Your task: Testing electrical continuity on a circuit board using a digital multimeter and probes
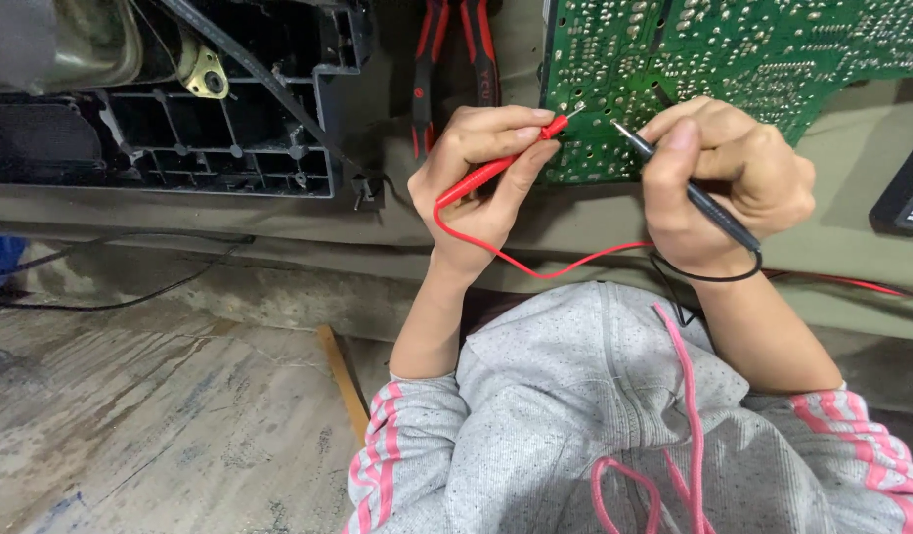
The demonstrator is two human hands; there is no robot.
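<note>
Your left hand (481,168) gripped the red probe (496,166), your right hand (723,183) the black probe (689,188); both tips apparently touched the green circuit board (733,49).

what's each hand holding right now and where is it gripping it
The left hand pinches the slim red plastic test probe near its tip end; the right hand grips the thin black test probe along its middle.

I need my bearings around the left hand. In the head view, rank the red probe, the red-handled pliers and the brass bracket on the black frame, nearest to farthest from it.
1. red probe: held in the left hand.
2. red-handled pliers: just above the hand.
3. brass bracket: far left, on the black frame.
</note>
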